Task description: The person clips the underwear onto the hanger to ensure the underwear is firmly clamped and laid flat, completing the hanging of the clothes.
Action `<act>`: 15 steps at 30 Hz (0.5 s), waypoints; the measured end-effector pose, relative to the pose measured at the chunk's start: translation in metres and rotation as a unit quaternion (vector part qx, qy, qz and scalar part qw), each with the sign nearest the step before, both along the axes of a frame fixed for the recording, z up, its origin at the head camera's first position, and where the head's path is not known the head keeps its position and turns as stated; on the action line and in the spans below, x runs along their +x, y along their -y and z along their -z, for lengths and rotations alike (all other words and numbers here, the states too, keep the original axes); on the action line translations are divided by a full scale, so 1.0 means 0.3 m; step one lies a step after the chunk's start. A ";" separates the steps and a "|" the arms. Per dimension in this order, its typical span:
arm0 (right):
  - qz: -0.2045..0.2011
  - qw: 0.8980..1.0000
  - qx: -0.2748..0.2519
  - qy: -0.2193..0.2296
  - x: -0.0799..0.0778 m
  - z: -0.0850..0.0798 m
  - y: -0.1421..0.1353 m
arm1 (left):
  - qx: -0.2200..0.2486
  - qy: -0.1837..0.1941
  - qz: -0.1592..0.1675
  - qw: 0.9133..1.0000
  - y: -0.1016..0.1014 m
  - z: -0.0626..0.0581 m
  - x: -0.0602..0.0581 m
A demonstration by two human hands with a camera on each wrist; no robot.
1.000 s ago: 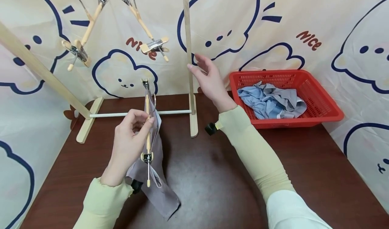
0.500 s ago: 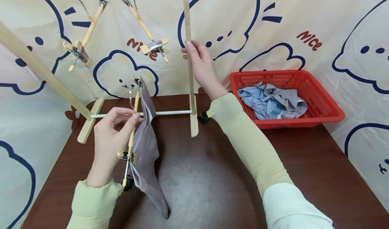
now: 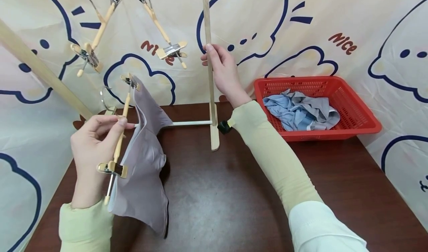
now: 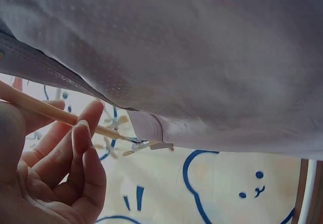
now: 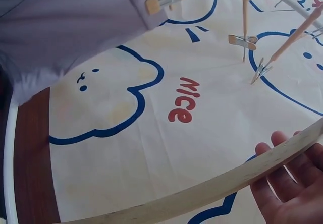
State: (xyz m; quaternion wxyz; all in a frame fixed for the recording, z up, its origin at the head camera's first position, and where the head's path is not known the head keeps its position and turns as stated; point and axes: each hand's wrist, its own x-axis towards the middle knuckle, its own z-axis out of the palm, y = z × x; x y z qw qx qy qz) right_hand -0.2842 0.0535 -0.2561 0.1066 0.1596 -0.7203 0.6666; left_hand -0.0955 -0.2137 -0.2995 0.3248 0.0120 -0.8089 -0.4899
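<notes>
In the head view my left hand (image 3: pixel 95 151) pinches the wooden bar of a clip hanger (image 3: pixel 122 133) between thumb and fingers. From the hanger's metal clips hangs a greyish-mauve garment (image 3: pixel 143 170), whose kind I cannot tell. The far clip (image 3: pixel 130 82) bites its upper edge; the hook stands out to the left of the bar. In the left wrist view the cloth (image 4: pixel 202 72) fills the upper part, above the hand. My right hand (image 3: pixel 222 72) grips the upright wooden post (image 3: pixel 207 25) of a rack, thumb in front and fingers behind. The right wrist view shows fingers (image 5: pixel 287 181) against that post.
Two bare clip hangers, one on the left (image 3: pixel 100 33) and one on the right (image 3: pixel 158 25), hang higher up. A slanted post (image 3: pixel 40 66) and a white crossbar (image 3: pixel 192 123) belong to the rack. A red basket (image 3: pixel 362 114) with crumpled blue-grey clothes (image 3: pixel 297 109) stands back right.
My left hand has carried the hanger and garment leftward, turning them so the cloth's broad side shows. My right hand has moved up-left and taken hold of the post.
</notes>
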 end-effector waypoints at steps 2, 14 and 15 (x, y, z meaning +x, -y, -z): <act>0.001 1.000 0.003 -0.006 -0.003 0.005 0.001 | 0.006 0.002 -0.014 1.000 0.015 -0.010 0.006; 0.007 1.000 0.019 -0.019 -0.011 0.007 -0.003 | 0.032 0.004 -0.057 0.998 0.120 -0.035 0.006; 0.006 1.000 0.019 -0.018 -0.011 0.008 -0.003 | 0.032 0.002 -0.062 0.998 0.130 -0.038 0.004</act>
